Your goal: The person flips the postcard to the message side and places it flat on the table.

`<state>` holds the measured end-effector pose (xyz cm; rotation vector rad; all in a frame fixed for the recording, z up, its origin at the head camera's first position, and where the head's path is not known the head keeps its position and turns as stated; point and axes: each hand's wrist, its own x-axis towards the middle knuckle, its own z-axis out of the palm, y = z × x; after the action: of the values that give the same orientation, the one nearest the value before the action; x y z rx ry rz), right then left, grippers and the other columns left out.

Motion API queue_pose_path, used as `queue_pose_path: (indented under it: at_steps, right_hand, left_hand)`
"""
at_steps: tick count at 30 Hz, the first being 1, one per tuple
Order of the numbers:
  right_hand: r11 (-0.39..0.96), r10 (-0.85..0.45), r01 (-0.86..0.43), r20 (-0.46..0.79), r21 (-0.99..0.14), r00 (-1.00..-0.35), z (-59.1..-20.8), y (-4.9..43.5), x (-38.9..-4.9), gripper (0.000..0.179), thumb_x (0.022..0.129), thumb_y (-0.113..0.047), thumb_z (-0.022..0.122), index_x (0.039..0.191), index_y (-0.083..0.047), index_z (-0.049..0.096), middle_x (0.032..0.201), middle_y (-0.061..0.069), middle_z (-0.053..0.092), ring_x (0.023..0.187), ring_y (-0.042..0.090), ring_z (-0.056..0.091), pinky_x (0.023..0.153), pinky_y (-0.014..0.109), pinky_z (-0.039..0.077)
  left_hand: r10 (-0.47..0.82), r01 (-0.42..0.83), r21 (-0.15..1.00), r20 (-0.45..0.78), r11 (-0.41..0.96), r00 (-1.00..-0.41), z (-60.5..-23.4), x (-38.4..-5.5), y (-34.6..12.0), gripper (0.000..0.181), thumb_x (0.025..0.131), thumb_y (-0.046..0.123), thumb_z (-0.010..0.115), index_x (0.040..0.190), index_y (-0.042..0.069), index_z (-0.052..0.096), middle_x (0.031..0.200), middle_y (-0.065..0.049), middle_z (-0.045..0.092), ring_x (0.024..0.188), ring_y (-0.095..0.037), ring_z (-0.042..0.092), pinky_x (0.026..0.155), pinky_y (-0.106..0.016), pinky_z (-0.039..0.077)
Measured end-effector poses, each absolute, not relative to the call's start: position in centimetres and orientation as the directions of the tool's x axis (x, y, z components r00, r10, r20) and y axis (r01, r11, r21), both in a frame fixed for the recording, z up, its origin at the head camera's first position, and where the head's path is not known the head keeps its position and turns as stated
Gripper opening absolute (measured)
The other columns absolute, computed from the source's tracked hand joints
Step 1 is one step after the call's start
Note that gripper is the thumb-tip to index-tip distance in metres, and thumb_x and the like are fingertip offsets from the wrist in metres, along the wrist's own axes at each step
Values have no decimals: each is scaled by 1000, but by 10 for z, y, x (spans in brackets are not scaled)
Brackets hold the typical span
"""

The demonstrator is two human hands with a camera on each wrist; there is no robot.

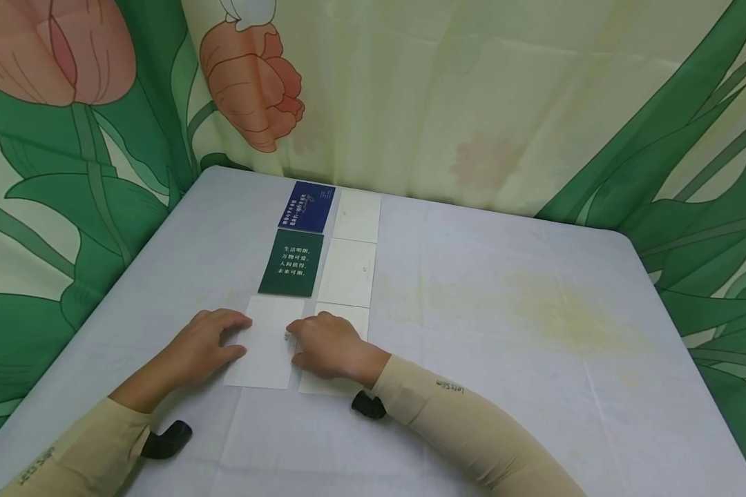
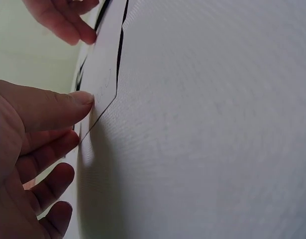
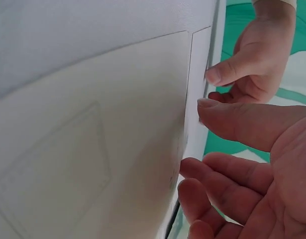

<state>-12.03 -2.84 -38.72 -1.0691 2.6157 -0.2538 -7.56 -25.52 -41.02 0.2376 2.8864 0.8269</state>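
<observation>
A white card (image 1: 264, 352) lies in the lower left of a small grid of cards on the white table. My left hand (image 1: 202, 345) is at its left edge, thumb and fingers spread apart with the tips right at the edge. At the card's right edge, my right hand (image 1: 331, 343) reaches in with its fingertips, over another white card (image 1: 313, 384) that it partly covers. In the right wrist view, the thumb and fingers of the right hand (image 3: 242, 169) are loosely bent. Directly above the white card sits a green card (image 1: 292, 262) with white writing.
A dark blue card (image 1: 307, 207) is at the top of the left column. Two more white cards, an upper one (image 1: 357, 215) and a middle one (image 1: 346, 274), fill the right column. A flower-printed curtain (image 1: 410, 103) hangs behind the table (image 1: 503, 386).
</observation>
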Motion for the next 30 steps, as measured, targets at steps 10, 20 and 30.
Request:
queue_pose_path:
  at_steps: [10, 20, 30]
  right_hand:
    - [706, -707, -651, -215, -279, -674, -385, -27, -121, 43, 91, -24, 72, 133, -14, 65, 122, -3, 69, 104, 21, 62, 76, 29, 52]
    - [709, -703, -647, -211, -280, -679, -384, -25, -121, 46, 90, -27, 74, 134, -15, 65, 122, -3, 69, 104, 21, 61, 78, 32, 51]
    - [684, -703, -610, -137, -402, -698, -368, -10, -152, 51, 96, -34, 67, 140, -11, 59, 137, 3, 61, 126, 25, 55, 104, 41, 44]
  left_hand:
    - [197, 127, 545, -70, 829, -978, -409, -76, -257, 44, 85, 8, 77, 126, -3, 64, 132, -24, 58, 118, -42, 48, 98, -58, 43]
    - [208, 140, 552, -63, 822, -976, -410, -80, -257, 43, 85, 7, 76, 125, -3, 64, 130, -24, 59, 120, -44, 48, 100, -59, 41]
    - [207, 135, 533, -78, 835, -975, -387, -94, -255, 54, 88, 14, 77, 135, -1, 57, 140, -25, 52, 128, -46, 42, 103, -62, 38]
